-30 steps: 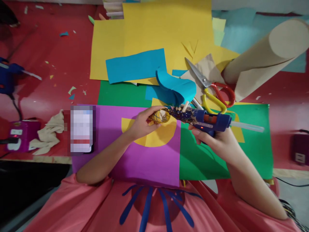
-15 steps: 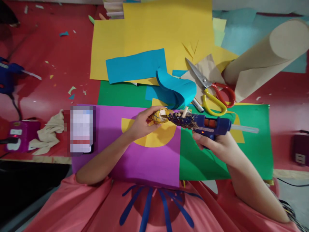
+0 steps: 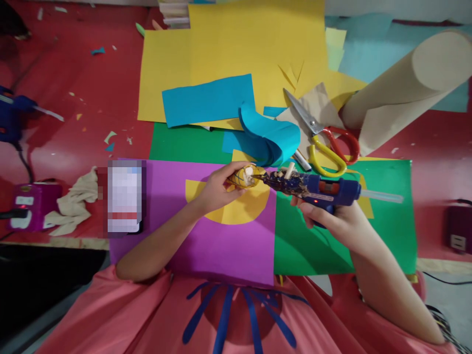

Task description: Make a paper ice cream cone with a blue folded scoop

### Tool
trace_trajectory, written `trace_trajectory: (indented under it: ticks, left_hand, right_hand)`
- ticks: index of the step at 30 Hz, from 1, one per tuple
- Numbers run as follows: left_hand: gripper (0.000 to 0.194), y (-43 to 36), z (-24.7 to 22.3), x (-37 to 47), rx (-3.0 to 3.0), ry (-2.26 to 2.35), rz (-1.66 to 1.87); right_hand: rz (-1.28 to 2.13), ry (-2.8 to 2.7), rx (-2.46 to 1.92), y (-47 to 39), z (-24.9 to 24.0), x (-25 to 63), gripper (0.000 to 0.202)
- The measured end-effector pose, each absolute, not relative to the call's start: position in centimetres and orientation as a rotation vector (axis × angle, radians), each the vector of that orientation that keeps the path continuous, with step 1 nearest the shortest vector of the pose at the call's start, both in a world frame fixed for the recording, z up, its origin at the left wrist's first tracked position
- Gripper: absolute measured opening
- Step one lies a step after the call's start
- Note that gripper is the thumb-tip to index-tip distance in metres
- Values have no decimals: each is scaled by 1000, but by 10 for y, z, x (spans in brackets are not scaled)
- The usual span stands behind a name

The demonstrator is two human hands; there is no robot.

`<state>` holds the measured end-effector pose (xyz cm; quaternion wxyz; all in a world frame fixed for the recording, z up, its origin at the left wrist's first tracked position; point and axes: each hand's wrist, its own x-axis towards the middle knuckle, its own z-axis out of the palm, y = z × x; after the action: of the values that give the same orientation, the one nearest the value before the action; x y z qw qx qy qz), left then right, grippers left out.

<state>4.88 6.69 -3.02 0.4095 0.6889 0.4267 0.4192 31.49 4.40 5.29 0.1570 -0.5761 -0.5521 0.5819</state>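
Note:
My left hand is wrapped round a small yellow paper cone with dark crossing lines; its open end, with something white inside, faces right. In my right hand is a blue hot glue gun, with a clear glue stick poking out of its back and a small orange light lit. Dark residue and scraps coat the gun's front. Its nozzle points left at the cone's open end; whether they touch I cannot tell. Beneath my hands lies a yellow paper piece with a rounded edge.
Purple and green sheets cover the near table. Beyond are scissors, curled blue paper, yellow sheets and a beige roll. At left are a phone, crumpled cloth-like material and another glue gun.
My right hand and the glue gun have shifted slightly right, drawing the nozzle back from the cone's inside. My left hand and the cone have stayed nearly still.

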Motion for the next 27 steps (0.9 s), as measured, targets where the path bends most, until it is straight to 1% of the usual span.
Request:
trace_trajectory:
  ticks: [11, 16, 21, 25, 27]
  left_hand:
    - [44, 67, -31, 48, 1725, 1100, 1041]
    - [42, 68, -28, 49, 1724, 1090, 1043]
    - [39, 68, -28, 50, 1716, 1094, 1084]
    - [37, 69, -32, 47, 1661, 1122, 1150]
    - [36, 69, -34, 46, 1643, 1163, 1146]
  right_hand:
    - [1665, -1572, -1633, 46, 53, 308, 41]
    - [1589, -1638, -1724, 44, 50, 312, 44]
    - [1415, -1694, -1728, 43, 62, 316, 35]
    - [1284, -1496, -1703, 44, 73, 320, 27]
    - [1291, -1355, -1714, 43, 72, 327, 24]
